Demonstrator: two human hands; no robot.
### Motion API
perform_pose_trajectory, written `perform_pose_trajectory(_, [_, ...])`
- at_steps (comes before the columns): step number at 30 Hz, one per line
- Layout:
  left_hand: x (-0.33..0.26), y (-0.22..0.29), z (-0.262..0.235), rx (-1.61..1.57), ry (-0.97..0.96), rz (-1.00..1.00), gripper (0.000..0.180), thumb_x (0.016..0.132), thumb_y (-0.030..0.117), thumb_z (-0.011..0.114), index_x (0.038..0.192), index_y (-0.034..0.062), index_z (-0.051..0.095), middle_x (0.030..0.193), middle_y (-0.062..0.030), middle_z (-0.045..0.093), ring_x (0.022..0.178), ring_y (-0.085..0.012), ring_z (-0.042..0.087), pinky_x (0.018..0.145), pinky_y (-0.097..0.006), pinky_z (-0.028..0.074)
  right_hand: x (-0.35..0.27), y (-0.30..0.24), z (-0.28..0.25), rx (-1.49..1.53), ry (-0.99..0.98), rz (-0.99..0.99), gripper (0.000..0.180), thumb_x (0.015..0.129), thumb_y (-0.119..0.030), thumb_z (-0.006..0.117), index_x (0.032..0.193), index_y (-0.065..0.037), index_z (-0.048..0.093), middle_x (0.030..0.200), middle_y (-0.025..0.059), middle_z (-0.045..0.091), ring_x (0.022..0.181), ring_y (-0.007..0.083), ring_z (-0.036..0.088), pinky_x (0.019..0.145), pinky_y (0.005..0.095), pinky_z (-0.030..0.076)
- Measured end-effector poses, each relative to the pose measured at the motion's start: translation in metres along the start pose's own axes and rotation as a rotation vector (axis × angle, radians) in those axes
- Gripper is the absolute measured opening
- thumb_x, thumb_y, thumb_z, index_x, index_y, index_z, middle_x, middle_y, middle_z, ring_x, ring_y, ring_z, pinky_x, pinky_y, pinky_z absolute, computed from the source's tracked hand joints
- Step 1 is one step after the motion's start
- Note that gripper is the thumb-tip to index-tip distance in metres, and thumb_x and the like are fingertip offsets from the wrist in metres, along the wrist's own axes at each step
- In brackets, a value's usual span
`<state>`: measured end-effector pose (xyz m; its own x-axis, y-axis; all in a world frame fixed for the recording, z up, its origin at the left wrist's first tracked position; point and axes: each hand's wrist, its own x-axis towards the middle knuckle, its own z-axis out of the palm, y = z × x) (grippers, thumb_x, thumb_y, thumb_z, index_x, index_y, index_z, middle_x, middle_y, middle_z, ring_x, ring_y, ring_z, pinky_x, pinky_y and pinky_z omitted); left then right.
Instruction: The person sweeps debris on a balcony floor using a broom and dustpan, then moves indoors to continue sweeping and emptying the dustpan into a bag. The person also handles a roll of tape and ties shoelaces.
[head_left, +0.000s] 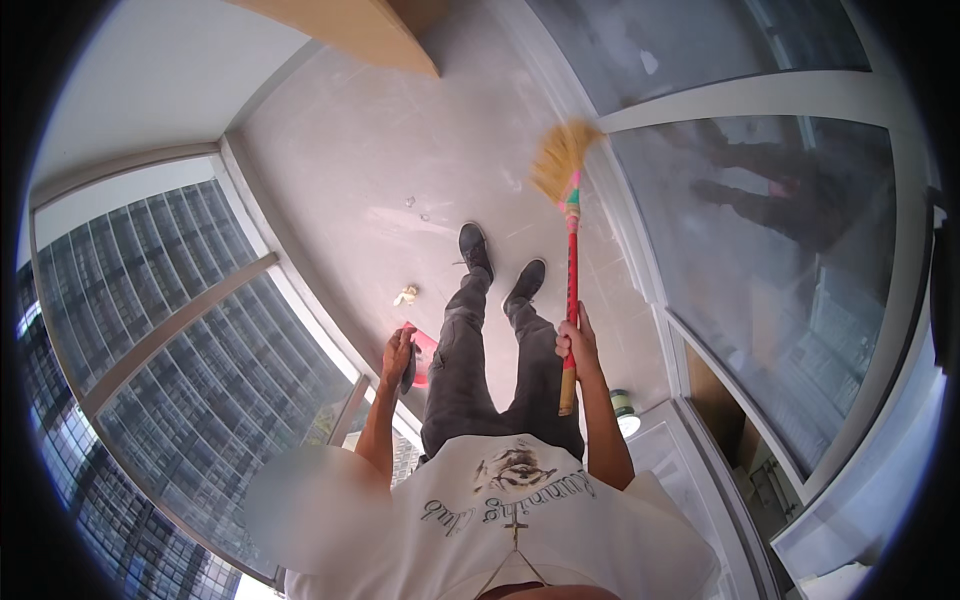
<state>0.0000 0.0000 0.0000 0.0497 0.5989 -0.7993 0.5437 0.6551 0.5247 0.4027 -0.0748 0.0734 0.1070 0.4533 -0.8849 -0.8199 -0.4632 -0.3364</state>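
A broom (572,260) with a red handle and straw bristles is gripped by my right hand (578,345), fingers wrapped low on the handle. Its bristles (562,162) are blurred, close to the base of the glass door frame on the right. My left hand (398,352), at my left side, is closed on a red dustpan (424,354); a dark, rounded part shows under the palm, and my leg partly hides the pan. On the floor just beyond the dustpan lies a crumpled, pale yellowish scrap (406,295).
Small bits of debris (411,203) lie on the grey floor (330,150) ahead of my shoes. Windows (220,320) run along the left, glass door panels (760,230) along the right. A wooden panel (350,30) juts in at the far end. A green-and-white round container (625,412) stands near my right elbow.
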Motion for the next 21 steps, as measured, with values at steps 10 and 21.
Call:
perform_pose_trajectory(10, [0.055, 0.041, -0.081, -0.004, -0.064, 0.057, 0.050, 0.102, 0.046, 0.042, 0.119, 0.0026, 0.061, 0.071, -0.0015, 0.057, 0.063, -0.0082, 0.045, 0.059, -0.026, 0.037, -0.055, 0.082, -0.116, 0.577, 0.546, 0.283, 0.026, 0.084, 0.003, 0.050, 0.101, -0.015, 0.042, 0.063, -0.0017, 0.043, 0.051, 0.0070, 0.046, 0.042, 0.0200, 0.038])
perform_pose_trajectory(21, [0.039, 0.011, -0.070, 0.123, -0.101, -0.137, 0.048, 0.101, 0.042, 0.043, 0.117, 0.0014, 0.063, 0.070, -0.0038, 0.055, 0.068, -0.0134, 0.048, 0.064, -0.028, 0.040, 0.283, 0.055, 0.037, -0.304, 0.340, -0.177, 0.037, 0.085, -0.003, 0.050, 0.118, -0.014, 0.040, 0.071, 0.0042, 0.046, 0.046, 0.0145, 0.044, 0.038, 0.0296, 0.039])
